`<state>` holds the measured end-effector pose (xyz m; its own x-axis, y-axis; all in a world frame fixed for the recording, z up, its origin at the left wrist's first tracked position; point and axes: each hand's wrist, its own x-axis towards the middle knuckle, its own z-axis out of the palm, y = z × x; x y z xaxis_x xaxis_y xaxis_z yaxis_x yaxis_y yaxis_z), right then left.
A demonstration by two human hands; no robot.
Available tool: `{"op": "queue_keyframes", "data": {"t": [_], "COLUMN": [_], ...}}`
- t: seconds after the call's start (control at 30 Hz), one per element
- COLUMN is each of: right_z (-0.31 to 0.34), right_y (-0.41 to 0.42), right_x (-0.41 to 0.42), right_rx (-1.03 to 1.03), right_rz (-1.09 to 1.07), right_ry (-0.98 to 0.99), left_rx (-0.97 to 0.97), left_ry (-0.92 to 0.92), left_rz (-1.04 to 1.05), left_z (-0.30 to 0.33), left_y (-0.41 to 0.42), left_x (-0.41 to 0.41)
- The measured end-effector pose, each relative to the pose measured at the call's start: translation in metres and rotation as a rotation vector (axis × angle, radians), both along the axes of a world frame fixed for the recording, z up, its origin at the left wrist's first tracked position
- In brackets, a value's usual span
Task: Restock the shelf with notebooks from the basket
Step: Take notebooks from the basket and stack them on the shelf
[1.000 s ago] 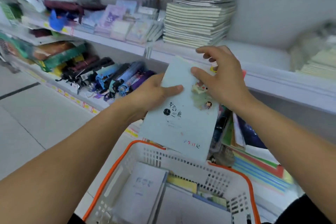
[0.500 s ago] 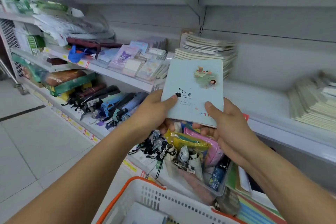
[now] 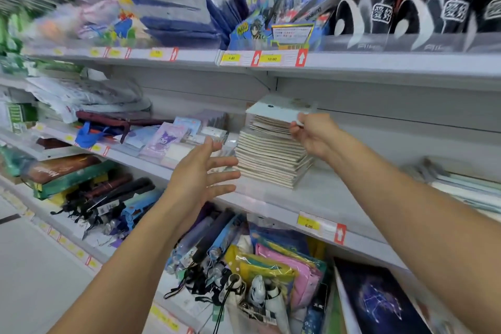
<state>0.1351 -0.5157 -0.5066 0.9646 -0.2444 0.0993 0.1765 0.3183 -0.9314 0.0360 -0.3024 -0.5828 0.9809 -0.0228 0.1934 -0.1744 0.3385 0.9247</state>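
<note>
A pale blue notebook [image 3: 279,110] lies flat just over the top of a tall stack of notebooks [image 3: 269,160] on the white middle shelf [image 3: 320,198]. My right hand [image 3: 311,134] pinches the notebook's right edge. My left hand [image 3: 203,171] hovers to the left of the stack with fingers spread, holding nothing and not touching the stack. The basket is out of view.
A second notebook pile [image 3: 466,190] sits at the far right of the same shelf. Sticker packs [image 3: 165,141] lie left of the stack. Umbrellas [image 3: 108,203] and pouches [image 3: 276,274] fill the shelf below. An upper shelf [image 3: 271,58] with price tags overhangs closely.
The notebook went from held upright in both hands to flat over the stack. My left hand let go and opened. The view tilted up, losing the basket.
</note>
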Motion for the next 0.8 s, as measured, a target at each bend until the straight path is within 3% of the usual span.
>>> {"op": "queue_keyframes", "data": {"t": [0.23,0.43,0.53,0.67,0.73,0.8], "right_z": [0.02,0.003,-0.019,-0.087,-0.164,-0.259], "right_y": [-0.01,-0.026,-0.026,-0.003,0.017,0.042], "right_x": [0.073,0.091,0.081,0.006,-0.044,-0.09], "right_rx": [-0.779,-1.115,-1.093,-0.836,-0.788,-0.874], "right_rz": [-0.155,-0.361,-0.429,-0.565,-0.435,-0.069], "right_ry": [0.204,0.162,-0.043,-0.5,-0.516,-0.303], "left_rx": [0.026,0.087,0.126,0.189,0.265,0.439], "left_ry": [0.002,0.029,0.051,0.083,0.1,0.13], "left_rz": [-0.018,0.016,0.025,0.034,0.04,0.038], "left_z": [-0.021,-0.037,-0.043,-0.045,-0.051,-0.068], "left_y": [0.013,0.022,0.022,0.02,0.017,0.014], "left_x": [0.005,0.012,0.01,0.001,-0.003,-0.007]}}
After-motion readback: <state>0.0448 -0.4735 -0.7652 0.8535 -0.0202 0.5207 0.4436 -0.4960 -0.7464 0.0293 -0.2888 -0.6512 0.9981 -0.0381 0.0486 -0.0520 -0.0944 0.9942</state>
